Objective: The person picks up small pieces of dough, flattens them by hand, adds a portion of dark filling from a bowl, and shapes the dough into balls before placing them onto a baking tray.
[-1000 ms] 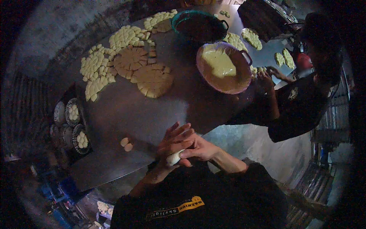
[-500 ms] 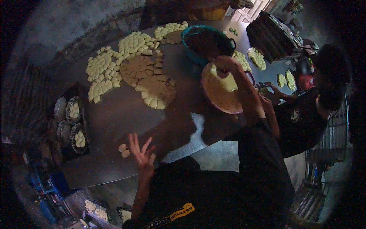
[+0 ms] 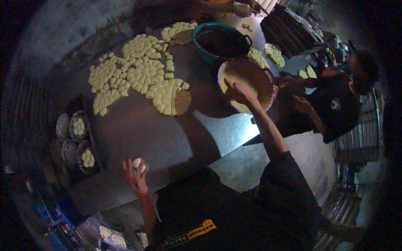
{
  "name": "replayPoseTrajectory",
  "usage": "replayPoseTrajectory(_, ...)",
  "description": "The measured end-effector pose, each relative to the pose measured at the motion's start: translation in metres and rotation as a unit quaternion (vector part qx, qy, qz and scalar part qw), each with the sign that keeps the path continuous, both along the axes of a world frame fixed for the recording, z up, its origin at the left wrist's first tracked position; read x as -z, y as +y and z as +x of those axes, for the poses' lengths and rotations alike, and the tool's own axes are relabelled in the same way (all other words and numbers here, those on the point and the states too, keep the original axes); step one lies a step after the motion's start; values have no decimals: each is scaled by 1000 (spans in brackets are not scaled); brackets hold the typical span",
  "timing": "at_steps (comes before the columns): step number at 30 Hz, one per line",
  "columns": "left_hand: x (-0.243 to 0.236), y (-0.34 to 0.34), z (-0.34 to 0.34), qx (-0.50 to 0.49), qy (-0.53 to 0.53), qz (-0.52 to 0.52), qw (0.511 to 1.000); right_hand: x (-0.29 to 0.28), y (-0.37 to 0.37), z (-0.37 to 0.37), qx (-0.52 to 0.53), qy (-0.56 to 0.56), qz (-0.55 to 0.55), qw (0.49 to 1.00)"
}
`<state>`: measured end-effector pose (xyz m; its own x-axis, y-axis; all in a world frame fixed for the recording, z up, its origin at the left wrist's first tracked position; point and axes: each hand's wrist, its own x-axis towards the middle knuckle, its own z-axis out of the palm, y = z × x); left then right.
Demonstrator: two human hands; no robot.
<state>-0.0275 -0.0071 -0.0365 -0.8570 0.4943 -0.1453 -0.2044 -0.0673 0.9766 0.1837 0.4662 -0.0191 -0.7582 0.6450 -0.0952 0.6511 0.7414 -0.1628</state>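
Note:
At the table's near left, my left hand (image 3: pixel 136 180) has its fingers spread beside and partly over pale dough balls (image 3: pixel 140 165); whether it touches them is hard to see. My right hand (image 3: pixel 240 91) reaches over the wide round basin (image 3: pixel 271 90), fingers apart, above a yellowish layer inside; nothing shows in its grip. On the metal table's far left lie flat rounds of dough (image 3: pixel 144 75) cut into many small pieces. A further cut round (image 3: pixel 167 96) sits nearer, part of it in brown shadow.
A teal tub (image 3: pixel 205 54) with dark insides stands behind the basin. Fluted tins (image 3: pixel 87 157), some holding dough balls, sit in a dark tray at left. Dark stacked trays (image 3: pixel 289 31) and more dough rounds (image 3: pixel 274 54) are far right. A co-worker (image 3: pixel 335 100) stands at the right.
My right hand has drawn back and lower over the basin. My left hand has shifted left and down, now at the dough balls. Shadows have moved off the cut dough.

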Motion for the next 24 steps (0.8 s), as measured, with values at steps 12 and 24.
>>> replayPoseTrajectory(12,-47,12,-14,235,-6,22,972,-46,-49,-14,145,359,-269,882)
replayPoseTrajectory(24,-11,-55,-33,109,-295,170,934,-37,-354,-149,83,294,-722,621)
